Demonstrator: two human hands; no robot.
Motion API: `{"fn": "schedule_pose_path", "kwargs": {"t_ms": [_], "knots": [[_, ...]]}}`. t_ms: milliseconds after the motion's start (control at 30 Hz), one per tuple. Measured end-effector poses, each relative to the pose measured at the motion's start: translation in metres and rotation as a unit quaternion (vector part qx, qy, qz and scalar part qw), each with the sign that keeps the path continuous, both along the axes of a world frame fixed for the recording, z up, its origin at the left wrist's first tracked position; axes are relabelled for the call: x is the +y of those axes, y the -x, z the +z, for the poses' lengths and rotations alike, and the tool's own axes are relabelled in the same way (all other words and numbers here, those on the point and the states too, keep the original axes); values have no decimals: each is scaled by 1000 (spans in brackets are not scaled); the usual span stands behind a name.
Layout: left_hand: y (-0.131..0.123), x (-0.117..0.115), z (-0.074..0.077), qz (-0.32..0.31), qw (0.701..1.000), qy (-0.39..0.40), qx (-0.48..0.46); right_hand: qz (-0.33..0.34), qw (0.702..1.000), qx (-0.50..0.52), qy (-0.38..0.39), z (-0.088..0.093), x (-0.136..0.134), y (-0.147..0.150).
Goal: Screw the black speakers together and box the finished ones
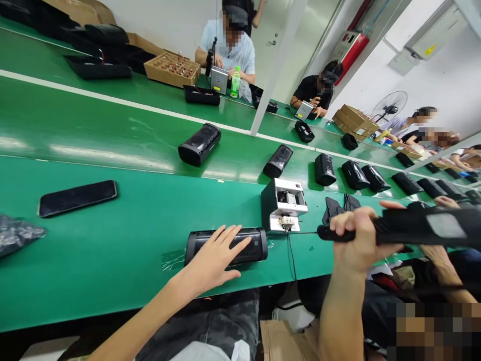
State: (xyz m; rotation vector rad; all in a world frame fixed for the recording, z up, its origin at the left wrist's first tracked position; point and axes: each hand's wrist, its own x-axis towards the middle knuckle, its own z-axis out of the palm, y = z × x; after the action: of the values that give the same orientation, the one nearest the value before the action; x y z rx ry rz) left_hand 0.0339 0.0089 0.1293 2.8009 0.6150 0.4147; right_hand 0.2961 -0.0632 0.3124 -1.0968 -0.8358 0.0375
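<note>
A black cylindrical speaker (246, 250) lies lengthwise on the green bench in front of me. My left hand (220, 248) rests on it, palm down, fingers spread. My right hand (355, 233) is wrapped round a black electric screwdriver (413, 225), held sideways above the bench with its thin bit pointing left. The bit's tip is close to a white and black screw feeder (287, 205), which stands just beyond the speaker's right end; I cannot tell whether they touch. Clear plastic film (173, 260) sticks out at the speaker's left end.
A phone (78, 197) and a grey plastic bag (18, 233) lie to the left. Beyond the bench, several black speakers (200, 144) sit along a green conveyor (143, 135). A white post (268, 85) rises there. Co-workers sit opposite and close on my right.
</note>
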Motion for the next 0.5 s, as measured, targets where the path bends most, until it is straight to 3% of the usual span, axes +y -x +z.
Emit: {"fn": "schedule_pose_path", "kwargs": {"t_ms": [133,267,367,500], "knots": [[35,12,2,21,999,6,-49,8,1000,-22,-3,-17,32,-22],[83,14,-12,103,987,42,-113,35,999,-32,22,-44,46,-24],[107,5,-32,155,969,145,-128,71,995,-22,60,-56,42,-22],[104,-8,-57,161,944,231,-173,126,986,17,110,-53,8,1]]}}
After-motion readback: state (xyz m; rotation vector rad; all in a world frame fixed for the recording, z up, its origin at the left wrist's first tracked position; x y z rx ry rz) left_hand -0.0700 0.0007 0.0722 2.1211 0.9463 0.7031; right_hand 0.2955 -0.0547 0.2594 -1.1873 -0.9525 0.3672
